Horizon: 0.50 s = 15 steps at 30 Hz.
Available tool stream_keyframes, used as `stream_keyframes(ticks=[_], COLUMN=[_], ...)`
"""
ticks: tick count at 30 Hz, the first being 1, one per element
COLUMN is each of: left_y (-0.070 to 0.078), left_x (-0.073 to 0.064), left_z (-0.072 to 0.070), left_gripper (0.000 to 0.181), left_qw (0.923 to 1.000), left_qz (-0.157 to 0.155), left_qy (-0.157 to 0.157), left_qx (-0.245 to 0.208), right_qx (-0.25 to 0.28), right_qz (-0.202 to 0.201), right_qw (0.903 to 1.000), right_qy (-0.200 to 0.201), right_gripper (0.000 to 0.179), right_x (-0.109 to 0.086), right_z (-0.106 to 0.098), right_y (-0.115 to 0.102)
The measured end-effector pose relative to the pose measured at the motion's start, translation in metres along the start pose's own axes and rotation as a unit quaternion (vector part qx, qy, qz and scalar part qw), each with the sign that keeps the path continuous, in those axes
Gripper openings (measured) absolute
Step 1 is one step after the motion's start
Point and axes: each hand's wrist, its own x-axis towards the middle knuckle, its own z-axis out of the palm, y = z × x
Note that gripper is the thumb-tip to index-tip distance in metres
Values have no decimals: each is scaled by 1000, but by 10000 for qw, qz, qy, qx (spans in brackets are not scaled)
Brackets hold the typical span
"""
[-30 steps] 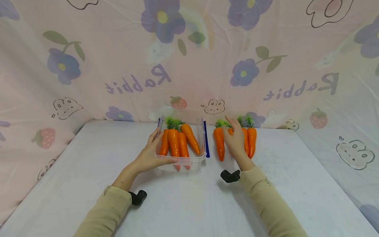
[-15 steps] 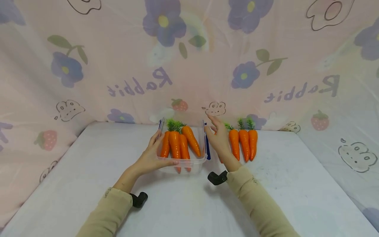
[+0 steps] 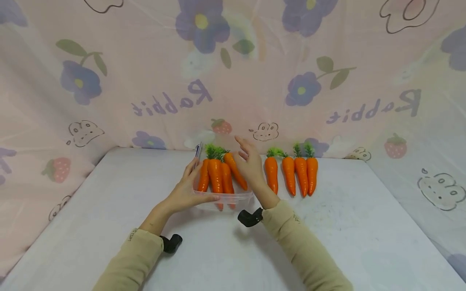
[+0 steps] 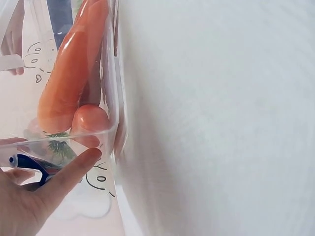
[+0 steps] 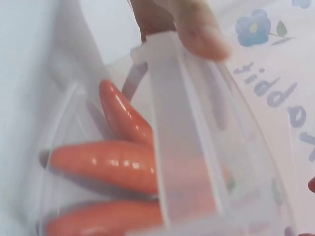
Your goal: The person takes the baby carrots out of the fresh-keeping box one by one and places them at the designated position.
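A soft, slightly creased pale pink cloth point(image 3: 236, 72) rises behind everything, printed with purple flowers, strawberries, outlined rabbit faces and mirrored lettering. Below it spreads the desk point(image 3: 204, 262), its matte white surface marked by a few faint smudges. Two beige sleeves reach in from the near edge, the left one point(image 3: 125, 262) and the right one point(image 3: 306, 250), their fabric wrinkled toward the wrists.

Near the back of the desk stands a clear plastic box point(image 3: 240, 197), smooth, thin-walled and open-topped, with a rounded rim.

The left hand point(image 3: 183, 194) grips its near left corner: the thumb lies straight along the near wall, the other fingers clamped against the left wall. The right hand point(image 3: 252, 165) is at the right side of the box, its visible fingers apart and loosely bent, the uppermost one pointing up; whether it touches the plastic cannot be told.

Four glossy orange carrots point(image 3: 215, 173) lie in the box, tapered and finely ridged, the rightmost slanting away from the others. Two of their tips show blurred through the near wall. Just right of the box, four more carrots point(image 3: 301, 173) lie side by side on the desk, tips toward the person.

Smooth black bent fittings sit at the wrists, one left point(image 3: 172, 243) and one right point(image 3: 250, 217). Feathery green tufts point(image 3: 210, 151) crown the carrots. At the left hand, a slim dark blue plastic latch point(image 4: 32, 164) hangs on the box.
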Motion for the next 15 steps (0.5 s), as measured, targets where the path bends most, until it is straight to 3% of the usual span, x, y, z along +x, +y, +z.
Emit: stream_keyframes(ticks=[9,15], left_y=[1,0], left_x=[0,0], left_z=[0,-1], left_gripper=[116,116], left_qw=[10000,10000], left_qz=[3,53], left_qy=[1,-10], left_qx=[2,-26], right_qx=[117,-394], right_qz=[60,31], right_qw=[9995,9966], right_qy=[-289,-719], right_gripper=[49,51], right_x=[-1,-1], right_z=[22,31], right_y=[1,1])
